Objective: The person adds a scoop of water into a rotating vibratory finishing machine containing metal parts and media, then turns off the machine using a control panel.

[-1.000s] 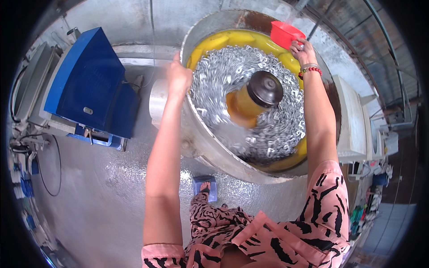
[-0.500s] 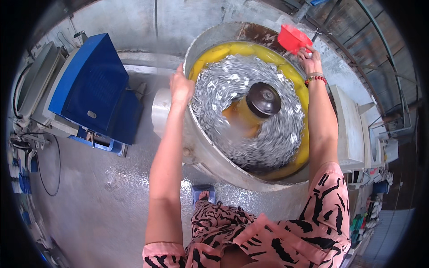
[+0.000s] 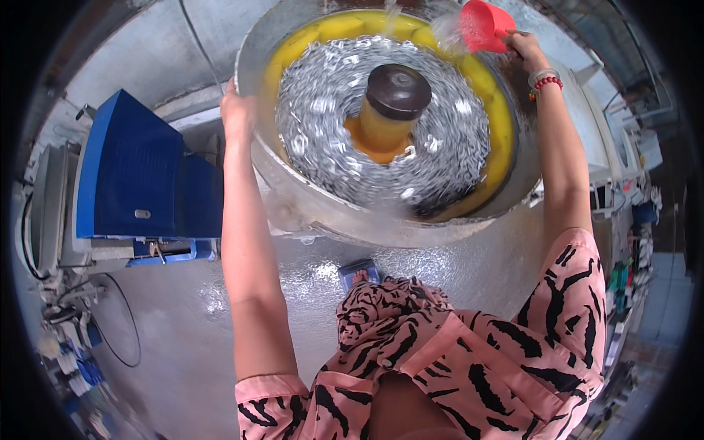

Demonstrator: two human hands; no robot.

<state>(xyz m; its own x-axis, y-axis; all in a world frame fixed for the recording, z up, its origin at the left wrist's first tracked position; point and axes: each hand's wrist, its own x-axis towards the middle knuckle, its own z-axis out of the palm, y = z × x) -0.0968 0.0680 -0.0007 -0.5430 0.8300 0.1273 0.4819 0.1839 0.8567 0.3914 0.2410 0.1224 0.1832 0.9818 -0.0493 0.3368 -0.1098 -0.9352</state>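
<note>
A large round metal tub (image 3: 418, 233) with a yellow lining (image 3: 480, 84) stands in front of me. Small silvery metal pieces (image 3: 315, 121) fill it in a ring, blurred by motion, around a centre post with a dark round cap (image 3: 398, 89). My right hand (image 3: 525, 50) is closed on the handle of a red plastic dipper (image 3: 488, 26), tipped above the tub's far right side. Water (image 3: 447, 33) spills from its mouth toward the pieces. At the tub's left rim my left hand (image 3: 237, 114) is closed over the edge, somewhat smeared.
A blue-covered machine (image 3: 128, 169) stands to the left, with a black cable (image 3: 138, 330) looping onto the wet grey floor (image 3: 191, 337). Pale equipment (image 3: 587, 132) is close on the right. A grey wall (image 3: 158, 55) rises behind the tub.
The red dipper has tipped over to the left, and water now pours from it. My view has shifted, so the tub appears higher. My left hand stays at the rim.
</note>
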